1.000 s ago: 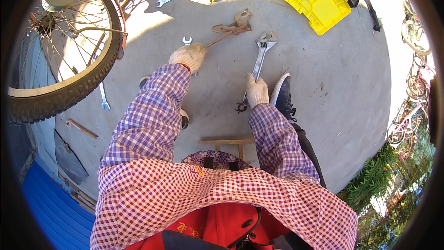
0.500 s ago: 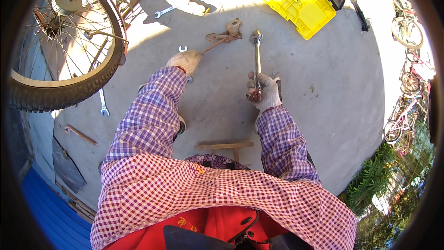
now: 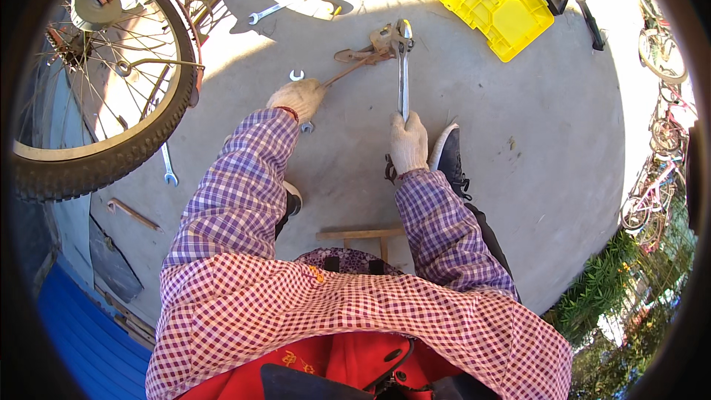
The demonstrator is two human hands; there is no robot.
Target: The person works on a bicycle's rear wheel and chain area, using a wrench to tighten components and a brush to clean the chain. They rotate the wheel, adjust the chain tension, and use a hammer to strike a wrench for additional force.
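Observation:
My left hand (image 3: pixel 295 100), in a cream knitted glove, is closed on the rod of a rusty metal bracket (image 3: pixel 363 52) lying on the concrete. In my gloved right hand (image 3: pixel 407 141) is a silver adjustable wrench (image 3: pixel 403 85), pointing forward; its head overlaps the bracket's far end in the view, and I cannot tell whether they touch. A short dark piece shows just below my right hand, unclear in shape. Beside and under my left hand an open-end wrench (image 3: pixel 297 75) is mostly hidden.
A bicycle wheel (image 3: pixel 104 174) stands at left, a long wrench (image 3: pixel 168 167) beside it. A yellow plastic case (image 3: pixel 503 30) lies at upper right, more tools (image 3: pixel 266 13) at upper middle. A small wooden stool (image 3: pixel 348 233) is beneath me. Bicycles (image 3: pixel 659 52) line the right, above plants (image 3: pixel 585 289).
The adjustable wrench has swung and moved forward in my right hand, so its head is now up at the rusty bracket. My left hand stays on the rod, nearly unmoved.

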